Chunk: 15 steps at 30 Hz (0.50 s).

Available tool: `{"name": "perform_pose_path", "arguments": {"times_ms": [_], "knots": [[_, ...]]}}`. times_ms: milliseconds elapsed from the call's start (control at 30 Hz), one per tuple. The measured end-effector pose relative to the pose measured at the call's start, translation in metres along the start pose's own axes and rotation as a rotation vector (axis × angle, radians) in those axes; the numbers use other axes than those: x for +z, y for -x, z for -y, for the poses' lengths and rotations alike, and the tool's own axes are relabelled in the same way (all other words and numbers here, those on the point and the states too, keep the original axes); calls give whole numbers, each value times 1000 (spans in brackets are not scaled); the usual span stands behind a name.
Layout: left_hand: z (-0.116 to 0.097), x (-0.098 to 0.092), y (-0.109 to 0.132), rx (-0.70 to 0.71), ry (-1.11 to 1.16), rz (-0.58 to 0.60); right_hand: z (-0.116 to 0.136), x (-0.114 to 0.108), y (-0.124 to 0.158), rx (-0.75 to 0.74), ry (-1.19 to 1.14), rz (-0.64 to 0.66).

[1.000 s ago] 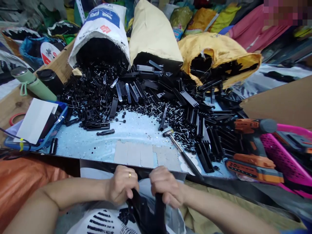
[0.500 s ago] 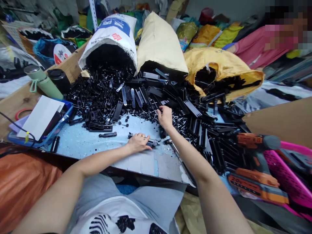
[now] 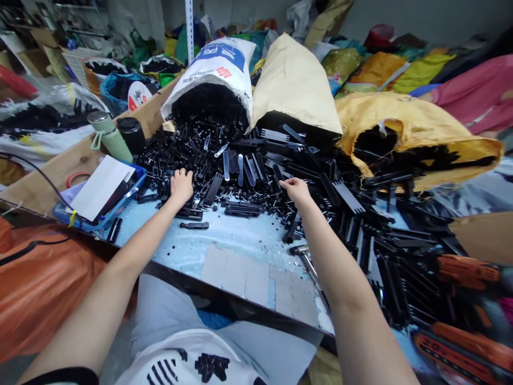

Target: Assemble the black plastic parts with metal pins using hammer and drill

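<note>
My left hand reaches into the heap of small black parts at the left, its fingers bent down and their tips hidden among them. What they grip cannot be made out. My right hand pinches a black flat strip, held tilted above the pile right of the middle. Below that hand lie scattered silver rivets. Several black pieces with fork-like ends, such as a slotted plate, are heaped to its right. A dark assembled piece lies at the pile's front edge, between my hands.
A hammer rests near the front edge beside grey cardboard pieces. Open sacks, one white, one beige and one yellow, stand behind. A blue tray and green bottle are left; an orange drill lies right.
My left hand has gone from the front work area up and left into the small parts. My right hand, formerly at the rivets, now holds a black strip. The view has swung left.
</note>
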<state>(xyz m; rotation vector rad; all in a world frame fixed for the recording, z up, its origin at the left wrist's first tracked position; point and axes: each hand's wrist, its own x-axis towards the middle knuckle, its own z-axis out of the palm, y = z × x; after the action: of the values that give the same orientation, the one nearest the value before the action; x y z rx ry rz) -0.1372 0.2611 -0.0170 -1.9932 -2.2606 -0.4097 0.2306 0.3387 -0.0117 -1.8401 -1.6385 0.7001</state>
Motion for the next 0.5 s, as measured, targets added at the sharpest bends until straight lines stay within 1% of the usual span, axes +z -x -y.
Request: {"name": "perform_pose_path", "arguments": {"times_ms": [33, 67, 133, 200, 233, 267, 333, 367, 433, 500], "knots": [[10, 0, -6, 14, -5, 27, 2, 1, 14, -10, -59, 6], [16, 0, -10, 43, 5, 41, 4, 4, 31, -22, -150, 21], [14, -3, -7, 119, 65, 9, 6, 19, 72, -47, -429, 115], [-2, -8, 14, 215, 171, -48, 1, 38, 115, -48, -737, 281], [-13, -11, 31, 277, 231, -48, -4, 47, 135, -30, -835, 344], [-24, -12, 51, 341, 291, -25, -11, 54, 153, -10, -870, 372], [-43, -12, 98, 455, 387, 104, -31, 57, 185, -9, -805, 341], [-50, -10, 121, 473, 427, 164, -41, 54, 197, -48, -714, 307], [-59, -3, 160, 434, 523, 237, -56, 43, 213, -213, -434, 255], [-62, 5, 186, 342, 626, 251, -57, 33, 222, -438, -99, 251]]}}
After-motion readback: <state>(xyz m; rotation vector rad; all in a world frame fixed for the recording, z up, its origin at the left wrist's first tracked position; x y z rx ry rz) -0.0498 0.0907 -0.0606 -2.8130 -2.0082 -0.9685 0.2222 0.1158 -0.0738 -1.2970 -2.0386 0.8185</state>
